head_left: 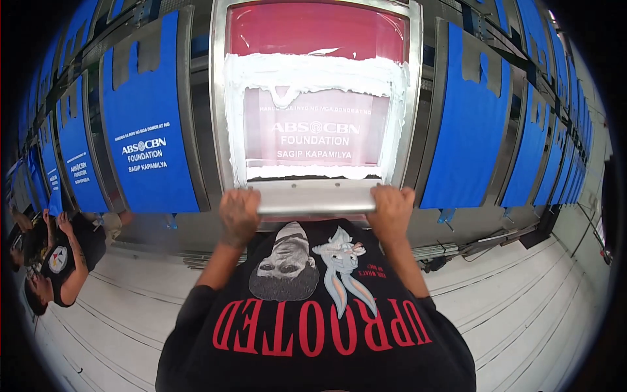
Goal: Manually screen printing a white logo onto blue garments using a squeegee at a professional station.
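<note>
We grip the screen frame (313, 196) near edge, left hand (239, 215) and right hand (390, 210) both closed on it; white ink (307, 72) inside.

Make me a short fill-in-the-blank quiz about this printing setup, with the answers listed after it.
1. Both hands, the left hand and the right hand, grip the near edge of the metal-framed ____.
2. The mesh of the screen frame is tinted ____.
3. The thick ink smeared across the mesh is ____.
4. The fabric pieces on the neighbouring boards are ____.

Missing words: screen; pink; white; blue
</note>
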A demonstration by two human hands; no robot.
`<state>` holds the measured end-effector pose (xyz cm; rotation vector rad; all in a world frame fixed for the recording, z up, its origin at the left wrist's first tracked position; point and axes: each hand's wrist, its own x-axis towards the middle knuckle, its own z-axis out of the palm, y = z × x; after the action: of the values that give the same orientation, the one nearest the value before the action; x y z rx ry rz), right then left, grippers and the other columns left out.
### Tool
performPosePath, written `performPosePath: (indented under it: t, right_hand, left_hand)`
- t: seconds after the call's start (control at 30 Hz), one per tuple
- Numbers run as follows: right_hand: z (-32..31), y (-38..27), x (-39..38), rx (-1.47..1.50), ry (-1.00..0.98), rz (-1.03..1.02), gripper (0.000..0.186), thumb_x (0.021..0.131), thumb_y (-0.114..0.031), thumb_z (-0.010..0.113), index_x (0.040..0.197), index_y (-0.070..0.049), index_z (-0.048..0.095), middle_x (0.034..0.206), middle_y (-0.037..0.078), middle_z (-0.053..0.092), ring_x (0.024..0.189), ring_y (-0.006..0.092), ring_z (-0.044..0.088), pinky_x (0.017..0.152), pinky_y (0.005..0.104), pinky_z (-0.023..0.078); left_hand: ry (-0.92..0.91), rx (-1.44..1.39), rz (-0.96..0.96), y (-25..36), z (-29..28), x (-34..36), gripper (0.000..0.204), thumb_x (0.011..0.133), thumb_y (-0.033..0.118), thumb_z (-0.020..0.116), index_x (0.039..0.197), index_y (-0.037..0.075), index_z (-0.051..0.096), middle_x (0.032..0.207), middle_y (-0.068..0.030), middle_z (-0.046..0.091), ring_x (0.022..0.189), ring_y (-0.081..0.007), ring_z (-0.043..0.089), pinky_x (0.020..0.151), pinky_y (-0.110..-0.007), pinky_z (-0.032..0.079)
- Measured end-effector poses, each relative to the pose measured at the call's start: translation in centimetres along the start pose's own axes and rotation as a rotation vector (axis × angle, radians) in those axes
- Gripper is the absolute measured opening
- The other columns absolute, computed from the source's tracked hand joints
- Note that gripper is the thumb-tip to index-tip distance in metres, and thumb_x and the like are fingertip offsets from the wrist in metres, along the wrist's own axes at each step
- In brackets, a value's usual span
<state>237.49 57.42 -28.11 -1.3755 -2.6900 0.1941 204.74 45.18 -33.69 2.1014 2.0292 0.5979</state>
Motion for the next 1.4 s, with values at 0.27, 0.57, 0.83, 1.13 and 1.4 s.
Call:
performPosePath:
  t: [0.27, 0.57, 0.83, 1.13, 1.4]
  right_hand:
    - [2.7, 4.8, 15.3, -0.104, 0.095, 0.043, 0.018, 0.066, -0.022, 0.077, 0.078, -0.014, 0.066, 0.075, 0.006, 0.067, 0.069, 0.0250, 0.064, 0.074, 0.0407, 0.038]
    - [-5.3, 6.5, 25.3, 0.002, -0.427, 0.180, 0.049, 0.064, -0.038, 0.080, 0.100, -0.005, 0.074, 0.090, 0.017, 0.073, 0.088, 0.0324, 0.069, 0.090, 0.0401, 0.047]
    - [-3.9, 6.8, 27.0, 0.091, -0.447, 0.140, 0.053, 0.069, -0.041, 0.081, 0.103, -0.002, 0.072, 0.095, 0.019, 0.072, 0.090, 0.0353, 0.070, 0.081, 0.0404, 0.053]
    - [-0.6, 3.1, 30.1, 0.034, -0.489, -0.210, 0.048, 0.078, -0.038, 0.073, 0.109, -0.002, 0.069, 0.101, 0.022, 0.070, 0.097, 0.0384, 0.067, 0.088, 0.0452, 0.052]
    - [-1.2, 2.2, 29.2, 0.063, -0.424, -0.258, 0.043, 0.075, -0.033, 0.073, 0.103, -0.001, 0.071, 0.092, 0.022, 0.070, 0.089, 0.0373, 0.068, 0.083, 0.0423, 0.053]
  left_hand:
    - [0.325, 0.109, 0.244, -7.3, 3.1, 15.1, 0.044, 0.073, 0.030, 0.079, 0.103, 0.011, 0.053, 0.079, -0.0075, 0.058, 0.077, -0.0263, 0.059, 0.076, -0.040, 0.049]
    - [-0.423, 0.047, -0.085, -8.2, -3.4, 26.7, 0.062, 0.066, 0.048, 0.085, 0.104, 0.003, 0.068, 0.098, -0.0191, 0.068, 0.099, -0.0348, 0.066, 0.086, -0.044, 0.053]
    - [0.264, -0.127, -0.140, -3.4, -2.9, 17.0, 0.042, 0.077, 0.027, 0.080, 0.107, 0.006, 0.060, 0.098, -0.0160, 0.065, 0.092, -0.0346, 0.065, 0.081, -0.044, 0.053]
    - [-0.828, -1.104, -0.838, 12.4, 5.6, -10.6, 0.049, 0.099, 0.048, 0.049, 0.099, 0.002, 0.066, 0.084, -0.0159, 0.065, 0.078, -0.0211, 0.063, 0.075, -0.036, 0.049]
    - [-0.490, -1.053, -0.727, 13.1, 6.8, -12.6, 0.041, 0.093, 0.040, 0.063, 0.084, 0.001, 0.068, 0.060, -0.0095, 0.057, 0.056, -0.0142, 0.053, 0.055, -0.033, 0.044]
